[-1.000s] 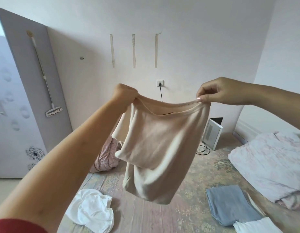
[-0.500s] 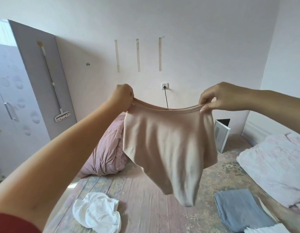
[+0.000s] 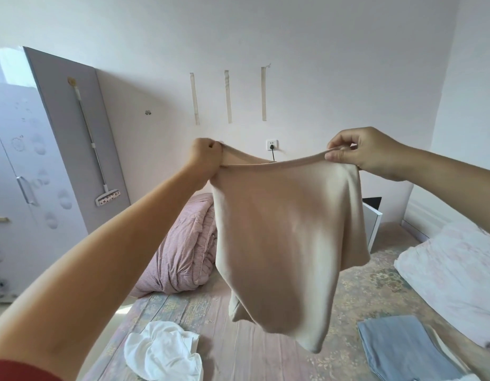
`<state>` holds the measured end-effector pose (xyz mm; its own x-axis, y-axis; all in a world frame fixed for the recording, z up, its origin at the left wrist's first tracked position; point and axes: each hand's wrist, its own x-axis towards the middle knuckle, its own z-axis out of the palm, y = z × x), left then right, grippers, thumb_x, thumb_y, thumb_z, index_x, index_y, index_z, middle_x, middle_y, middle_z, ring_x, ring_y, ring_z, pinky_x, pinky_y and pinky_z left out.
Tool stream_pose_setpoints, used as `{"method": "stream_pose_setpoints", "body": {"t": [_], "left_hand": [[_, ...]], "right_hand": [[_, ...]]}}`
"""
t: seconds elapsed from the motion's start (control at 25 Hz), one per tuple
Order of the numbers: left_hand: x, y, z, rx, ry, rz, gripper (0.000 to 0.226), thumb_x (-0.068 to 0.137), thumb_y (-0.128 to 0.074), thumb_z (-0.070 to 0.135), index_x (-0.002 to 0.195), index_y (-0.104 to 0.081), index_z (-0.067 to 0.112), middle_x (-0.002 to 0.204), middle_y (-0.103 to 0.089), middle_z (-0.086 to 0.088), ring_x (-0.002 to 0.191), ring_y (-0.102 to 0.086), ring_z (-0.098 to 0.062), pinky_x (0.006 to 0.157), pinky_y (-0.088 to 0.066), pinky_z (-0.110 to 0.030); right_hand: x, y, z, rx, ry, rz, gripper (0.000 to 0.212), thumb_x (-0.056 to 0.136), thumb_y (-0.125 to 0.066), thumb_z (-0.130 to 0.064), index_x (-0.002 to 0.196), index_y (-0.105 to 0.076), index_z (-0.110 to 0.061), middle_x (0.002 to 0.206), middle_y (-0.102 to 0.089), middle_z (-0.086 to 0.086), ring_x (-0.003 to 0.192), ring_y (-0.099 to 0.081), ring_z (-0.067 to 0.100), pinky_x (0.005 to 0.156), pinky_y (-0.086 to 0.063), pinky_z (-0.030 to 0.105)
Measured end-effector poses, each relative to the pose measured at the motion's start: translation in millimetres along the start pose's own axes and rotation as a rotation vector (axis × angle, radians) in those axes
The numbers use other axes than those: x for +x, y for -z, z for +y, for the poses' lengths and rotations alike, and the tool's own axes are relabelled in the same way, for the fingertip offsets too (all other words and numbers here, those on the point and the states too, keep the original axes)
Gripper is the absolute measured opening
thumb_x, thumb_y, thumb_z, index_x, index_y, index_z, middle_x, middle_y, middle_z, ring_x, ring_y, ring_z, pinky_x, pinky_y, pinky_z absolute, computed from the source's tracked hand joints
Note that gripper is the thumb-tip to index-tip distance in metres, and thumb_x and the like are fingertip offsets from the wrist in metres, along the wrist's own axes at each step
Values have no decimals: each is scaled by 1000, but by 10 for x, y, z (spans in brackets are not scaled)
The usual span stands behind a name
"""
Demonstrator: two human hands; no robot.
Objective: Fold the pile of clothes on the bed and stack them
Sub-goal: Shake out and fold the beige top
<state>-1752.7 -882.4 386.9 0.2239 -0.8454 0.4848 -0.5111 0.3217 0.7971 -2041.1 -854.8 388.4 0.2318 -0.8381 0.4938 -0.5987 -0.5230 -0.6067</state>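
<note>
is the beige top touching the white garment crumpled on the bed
Apart. In the head view the beige top hangs in the air from the left hand and right hand; bare bed cover shows between its lowest hem and the white garment.

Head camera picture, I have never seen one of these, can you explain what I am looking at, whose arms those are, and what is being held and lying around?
There is no machine here. The camera sits on a person's head and looks forward and down, so the two arms reaching in belong to the wearer. The left hand and the right hand each grip the top edge of a beige garment, holding it up in the air so it hangs spread out. Below is the bed. On it lie a crumpled white garment, a folded blue garment, a bunched pink striped quilt and a pale floral quilt. A mop hangs on the grey wardrobe.
</note>
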Motion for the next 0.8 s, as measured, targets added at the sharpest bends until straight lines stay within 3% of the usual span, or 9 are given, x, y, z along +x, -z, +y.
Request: {"method": "stream_pose_setpoints", "body": {"t": [0.08,0.16,0.28,0.36,0.44,0.56,0.64,0.72,0.8], "left_hand": [[-46,9,10,195,-206,54,19,94,-37,7,96,-54,12,74,-45,-1,66,-40,-17,54,-27,-29],[-87,79,4,149,-319,-5,30,89,-35,1,110,-49,17,77,-45,0,64,-41,-12,56,-31,-24],[-80,230,-18,142,-388,-165,33,83,-38,-5,82,-60,19,92,-50,-3,73,-47,-3,65,-35,-9],[-80,323,-26,115,-349,-253,31,80,-41,2,68,-62,21,98,-53,-2,77,-50,-2,70,-37,-8],[-97,407,-37,59,-320,-284,28,80,-44,7,69,-64,23,100,-53,0,78,-52,-7,74,-39,-15],[-86,514,-43,-13,-307,-349,27,78,-47,15,79,-70,30,103,-56,2,84,-56,0,73,-41,-10],[-52,567,-39,-126,-217,-450,29,82,-49,9,85,-71,28,96,-61,2,78,-58,0,68,-44,-10],[-37,600,-32,-187,-58,-552,11,73,-60,18,80,-67,16,79,-62,1,68,-57,-7,61,-45,-14],[-20,643,-44,-149,26,-636,32,59,-74,30,79,-60,9,73,-59,1,67,-53,-11,60,-45,-15]], "right_hand": [[0,53,-28,-143,49,-81,5,87,-67,-17,85,-63,-14,64,-51,-10,60,-45,-1,57,-34,9],[16,178,-50,-222,68,-118,8,88,-66,-20,82,-62,-18,67,-51,-3,65,-44,9,62,-35,19],[29,348,-37,-275,11,-122,13,90,-63,-26,81,-62,-17,71,-53,-1,67,-47,12,62,-38,20],[29,367,-8,-115,-14,-114,13,90,-61,-24,84,-64,-13,82,-61,1,77,-58,12,69,-50,13],[46,369,19,60,-31,-115,21,85,-63,-31,87,-64,-10,90,-63,2,83,-62,11,82,-53,15],[89,381,53,397,-68,-145,50,60,-81,-53,84,-62,-13,82,-64,-1,75,-62,6,75,-57,22],[135,375,75,629,-57,-132,46,55,-84,-51,78,-61,-18,75,-63,-5,71,-62,6,69,-56,23],[176,369,66,762,-43,-106,36,62,-77,-47,78,-61,-18,73,-63,-6,70,-62,6,69,-55,25],[207,352,47,810,-24,-115,37,68,-74,-45,83,-59,-16,78,-65,-2,74,-64,11,73,-54,27]]}}
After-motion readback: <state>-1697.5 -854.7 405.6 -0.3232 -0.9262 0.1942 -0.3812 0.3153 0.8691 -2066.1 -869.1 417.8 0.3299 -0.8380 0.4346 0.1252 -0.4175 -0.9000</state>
